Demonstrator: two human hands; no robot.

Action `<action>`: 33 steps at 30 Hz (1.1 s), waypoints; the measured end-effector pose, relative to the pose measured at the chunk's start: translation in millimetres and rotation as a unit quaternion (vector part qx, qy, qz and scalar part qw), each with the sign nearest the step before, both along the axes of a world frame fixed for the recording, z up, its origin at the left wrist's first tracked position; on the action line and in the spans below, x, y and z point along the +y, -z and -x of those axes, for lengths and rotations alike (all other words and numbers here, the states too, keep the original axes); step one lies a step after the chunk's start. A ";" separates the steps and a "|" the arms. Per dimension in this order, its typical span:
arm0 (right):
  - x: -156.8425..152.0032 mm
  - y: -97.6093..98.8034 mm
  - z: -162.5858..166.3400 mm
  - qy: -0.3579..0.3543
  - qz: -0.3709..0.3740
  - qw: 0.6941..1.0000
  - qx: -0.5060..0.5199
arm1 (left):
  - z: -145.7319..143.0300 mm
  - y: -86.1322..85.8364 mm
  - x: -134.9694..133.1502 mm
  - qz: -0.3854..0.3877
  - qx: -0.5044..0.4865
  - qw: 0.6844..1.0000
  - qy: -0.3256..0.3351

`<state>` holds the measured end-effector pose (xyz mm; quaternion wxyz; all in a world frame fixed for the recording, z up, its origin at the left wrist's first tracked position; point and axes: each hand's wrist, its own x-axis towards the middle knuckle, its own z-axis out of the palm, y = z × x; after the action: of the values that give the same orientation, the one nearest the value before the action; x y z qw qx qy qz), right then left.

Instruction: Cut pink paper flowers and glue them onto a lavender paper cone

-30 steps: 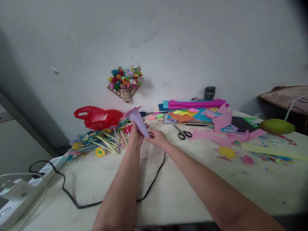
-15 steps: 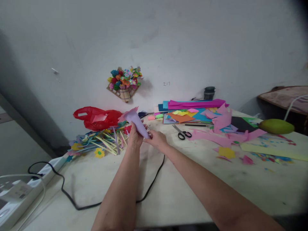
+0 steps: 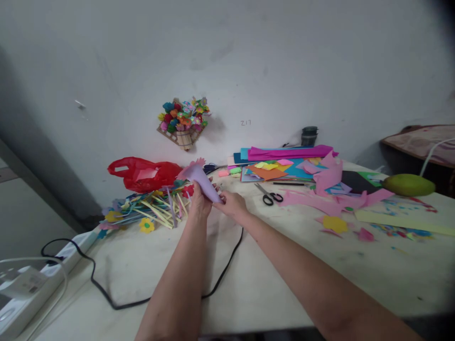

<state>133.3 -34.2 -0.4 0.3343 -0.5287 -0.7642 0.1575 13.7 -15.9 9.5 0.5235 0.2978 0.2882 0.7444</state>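
Note:
A lilac paper cone (image 3: 203, 182), with frilly pink edging at its wide upper end, is held tilted above the table between my hands. My left hand (image 3: 201, 201) is closed around its lower half, with the thumb along the front. The fingers of my right hand (image 3: 231, 204) pinch the narrow lower tip. Behind the cone lie craft flowers and pale yellow strips (image 3: 156, 210). To the right of my right hand rest black-handled scissors (image 3: 269, 195).
A red plastic bag (image 3: 142, 173) lies at the back left. Coloured sheets (image 3: 291, 154) and pink scraps (image 3: 330, 182) spread across the right, near a green mango-like fruit (image 3: 408, 185). A black cable (image 3: 117, 307) runs under my arms from a power strip (image 3: 74, 255).
The cone has turned slightly, so more of its frilly pink edge shows. Both hands keep their hold in almost the same place.

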 end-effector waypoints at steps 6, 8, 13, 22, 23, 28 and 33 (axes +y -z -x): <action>-2.4 0.0 2.7 -0.002 0.000 1.000 -0.024 | 0.8 2.3 0.4 0.007 -0.002 1.000 0.010; -3.3 0.0 4.1 -0.002 0.001 1.000 -0.024 | 1.1 3.6 1.1 0.003 0.004 1.000 0.010; -4.9 -0.2 6.2 0.010 -0.011 0.999 -0.033 | -0.7 5.5 4.7 0.012 0.006 1.000 -0.017; -6.1 -1.2 5.2 -0.011 -0.011 0.999 -0.046 | 1.5 5.4 -0.4 0.028 0.005 0.999 0.038; -5.6 -0.7 5.7 -0.011 -0.013 0.999 -0.047 | 1.3 5.0 -1.1 0.028 0.002 0.999 0.046; -3.8 1.5 7.0 -0.001 -0.014 0.999 -0.048 | -1.2 3.2 -1.5 0.035 0.010 0.999 0.041; -6.0 -0.6 2.0 -0.011 -0.016 1.000 0.017 | -2.0 2.7 -2.1 0.035 0.011 0.999 0.024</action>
<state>131.3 -40.2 0.2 0.3535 -0.5121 -0.7667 0.1577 15.6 -18.0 6.8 0.5484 0.2945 0.3121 0.7177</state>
